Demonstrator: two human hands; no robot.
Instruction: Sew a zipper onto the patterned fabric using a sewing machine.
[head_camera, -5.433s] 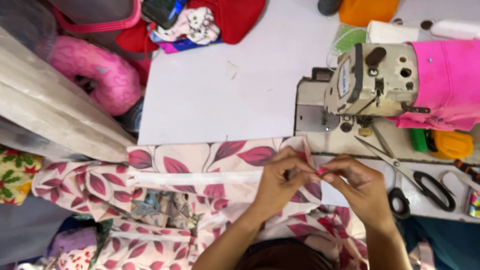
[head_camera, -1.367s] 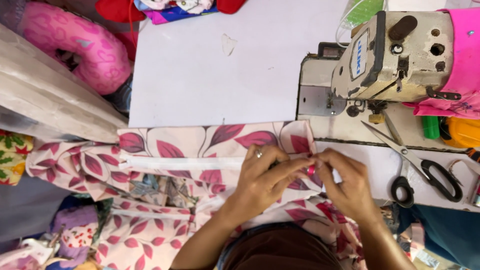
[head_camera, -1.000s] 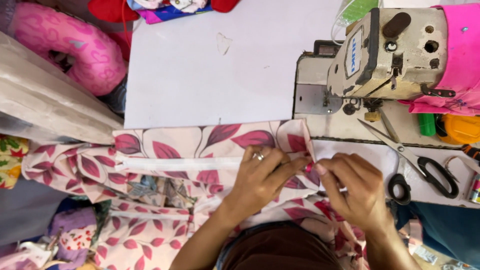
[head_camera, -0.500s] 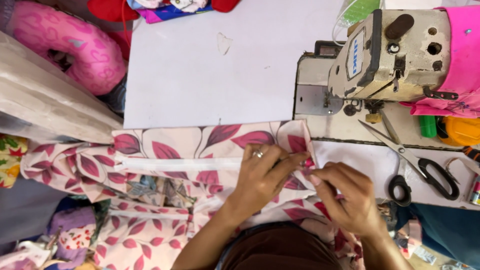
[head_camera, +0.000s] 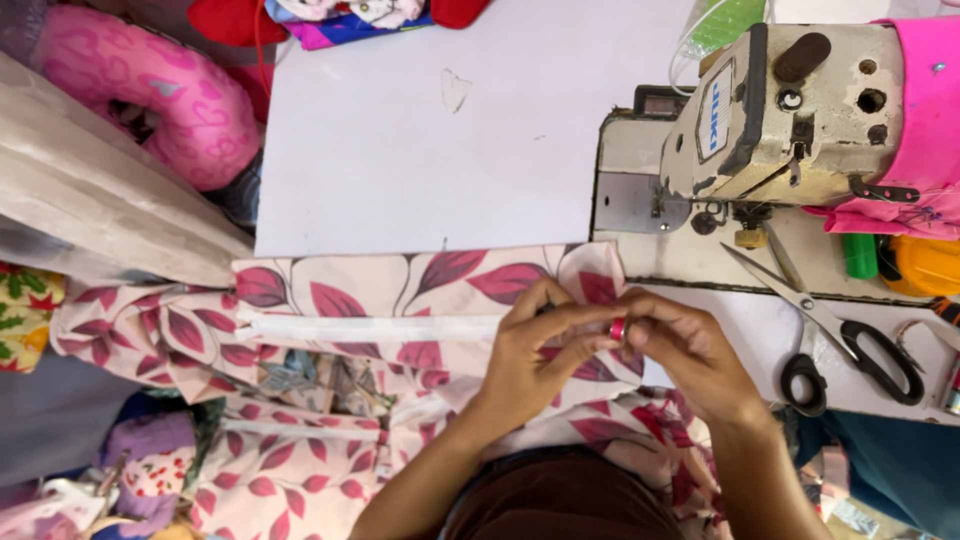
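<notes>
A pale pink fabric with dark red leaf print (head_camera: 400, 290) lies across the near edge of the white table (head_camera: 420, 140), with a white zipper (head_camera: 370, 327) running along it. My left hand (head_camera: 540, 345) pinches the fabric at the zipper's right end. My right hand (head_camera: 680, 345) meets it there, fingertips closed on a small red piece (head_camera: 618, 328) and the cloth. Both hands sit just in front of the sewing machine (head_camera: 790, 110).
Black-handled scissors (head_camera: 840, 340) lie to the right of my hands on the machine bed. A pink cloth (head_camera: 920, 120) covers the machine's right side. A pink neck pillow (head_camera: 150, 90) and folded fabrics lie at the left; more printed cloth hangs below the table edge.
My hands have shifted slightly along the zipper's right end, and the fingertips are now pinched together over the small red piece. The view has moved a little.
</notes>
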